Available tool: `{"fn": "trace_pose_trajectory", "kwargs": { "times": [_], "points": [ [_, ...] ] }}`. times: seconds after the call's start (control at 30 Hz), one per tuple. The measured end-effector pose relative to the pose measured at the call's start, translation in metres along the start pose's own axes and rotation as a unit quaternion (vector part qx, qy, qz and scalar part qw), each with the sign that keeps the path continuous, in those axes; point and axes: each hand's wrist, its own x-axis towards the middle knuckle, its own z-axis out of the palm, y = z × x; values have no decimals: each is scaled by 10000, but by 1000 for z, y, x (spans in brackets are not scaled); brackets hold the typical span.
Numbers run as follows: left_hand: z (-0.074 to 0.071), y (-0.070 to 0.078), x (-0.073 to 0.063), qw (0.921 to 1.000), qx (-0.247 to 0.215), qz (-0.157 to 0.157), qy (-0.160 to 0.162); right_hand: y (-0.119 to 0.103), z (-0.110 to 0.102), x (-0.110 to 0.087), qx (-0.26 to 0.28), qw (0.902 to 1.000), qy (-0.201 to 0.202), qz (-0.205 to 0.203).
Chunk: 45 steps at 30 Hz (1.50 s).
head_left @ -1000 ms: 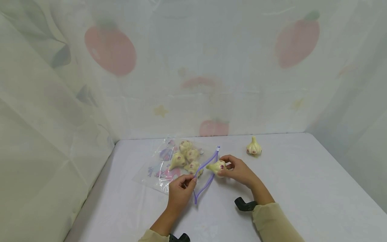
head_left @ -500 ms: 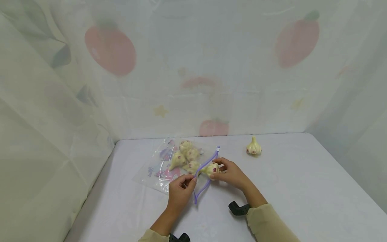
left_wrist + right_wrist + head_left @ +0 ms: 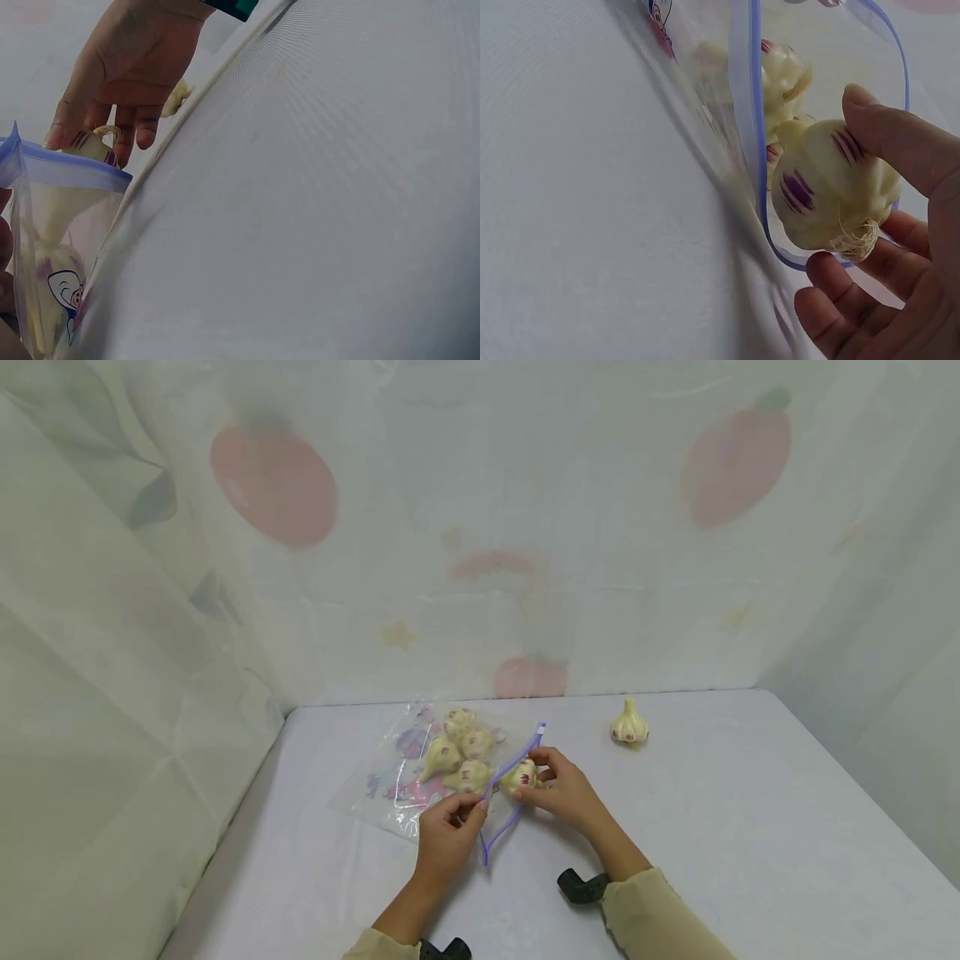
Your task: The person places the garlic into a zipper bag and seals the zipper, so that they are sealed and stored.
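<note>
A clear zip bag with a purple zip edge lies on the table, several garlic bulbs inside it. My left hand pinches the near side of the bag's mouth between thumb and fingers. In my right hand, thumb and fingers grip another garlic bulb, its stem end pointing into the gaping mouth. The right wrist view shows this bulb partly inside the purple rim, its root end toward the palm. Much of my left hand is cut off in the left wrist view.
One more garlic bulb stands upright at the back right of the white table. A patterned curtain hangs behind the table, with more cloth at both sides.
My right hand has moved left, carrying its garlic bulb from outside the bag's mouth into it. A bulb inside the bag has shifted slightly left. My left hand has stayed put.
</note>
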Motion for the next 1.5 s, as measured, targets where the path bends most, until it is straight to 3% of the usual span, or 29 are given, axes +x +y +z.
{"fn": "trace_pose_trajectory", "kwargs": {
  "times": [0.2, 0.47, 0.77, 1.13, 1.3, 1.5],
  "points": [
    [-1, 2, 0, 10000, 9, 3, 1, 4, 4, 1, 148, 9999, 62, 50],
    [0, 0, 0, 10000, 36, 48, 34, 2, 7, -1, -130, 9999, -60, 72],
    [1, 1, 0, 9999, 74, 63, 70, 1, 9, -1, -78, 9999, -125, -3],
    [1, 2, 0, 9999, 48, 43, 87, 2, 9, -2, -388, 9960, 477, -651],
    [1, 1, 0, 10000, 25, 33, 74, 2, 10, -2, -525, 9955, 394, -684],
    [1, 0, 0, 9999, 5, 128, 54, 4, 13, -2, -649, 9915, 7, -1126]
  ]
}}
